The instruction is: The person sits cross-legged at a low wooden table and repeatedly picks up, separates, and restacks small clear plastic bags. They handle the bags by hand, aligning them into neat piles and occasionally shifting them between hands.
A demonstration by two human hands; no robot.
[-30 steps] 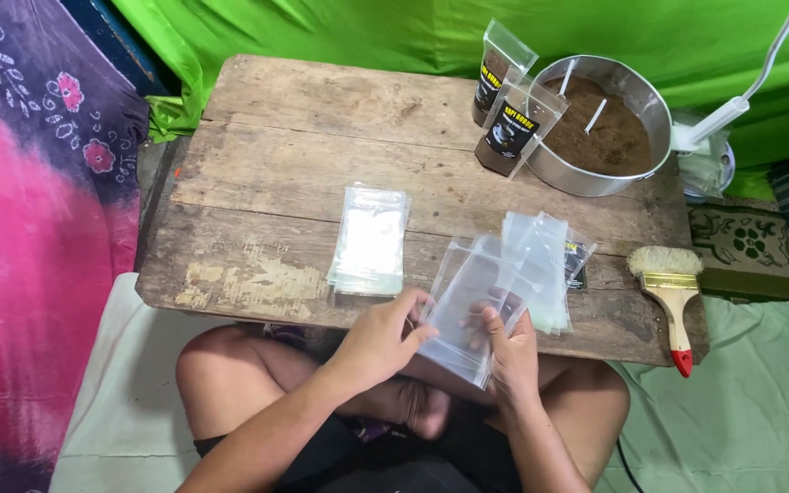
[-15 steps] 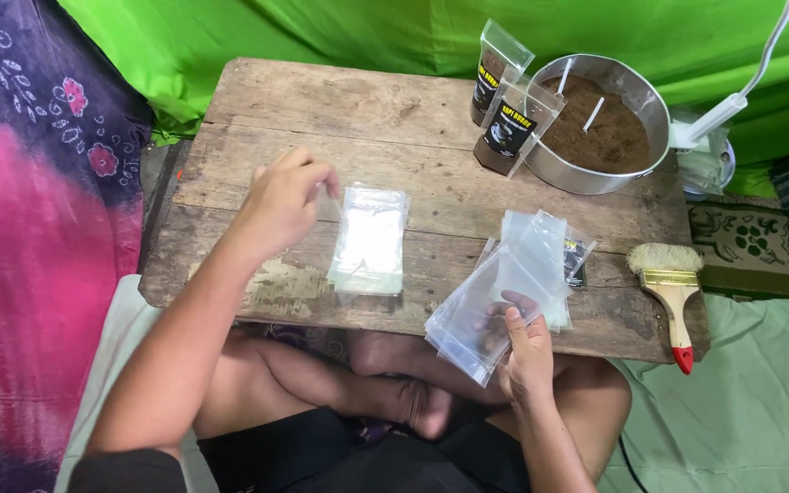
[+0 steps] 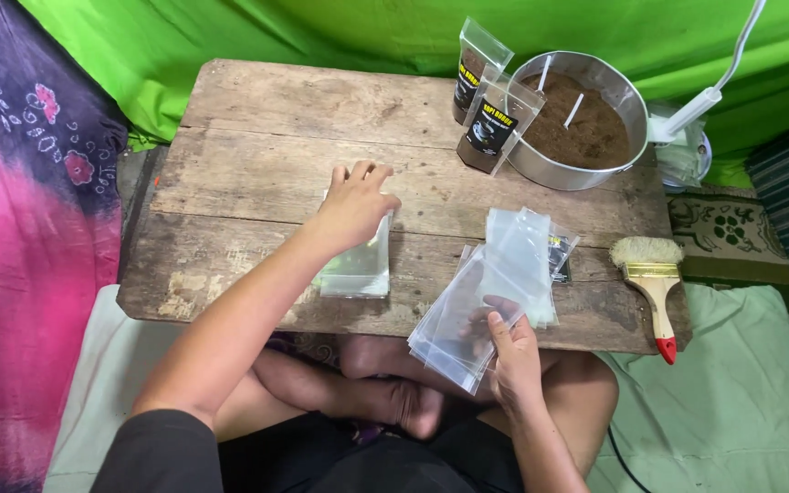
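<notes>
Down on the wooden table [image 3: 257, 164], a stack of clear plastic bags [image 3: 355, 269] is pressed flat by the left hand [image 3: 355, 205]. The fingers [image 3: 372, 173] of that hand are spread a little and laid on top of the stack; nothing is gripped by them. The stack is found near the middle of the table, close to the front edge.

A bundle of clear bags [image 3: 490, 292] is held by the right hand [image 3: 509, 351]. The bundle is pinched at its lower end between the thumb and the other fingers, which are closed on it. The bundle is fanned out and tilted, with its top end over the table and its lower end past the front edge, above the lap. A small dark packet [image 3: 559, 256] can be seen just behind the bundle.

At the far right corner of the table, a round metal bowl [image 3: 614, 96] filled with brown powder is seen, and two white sticks are stuck in the powder. Two filled pouches [image 3: 486, 100] with dark labels are stood just beside the bowl, touching its left side. A paint brush [image 3: 655, 278] with a wooden handle and a red tip is laid near the right edge of the table. Green cloth [image 3: 230, 36] is hung behind the table, and a pink and purple cloth [image 3: 20, 228] is seen on the left.
</notes>
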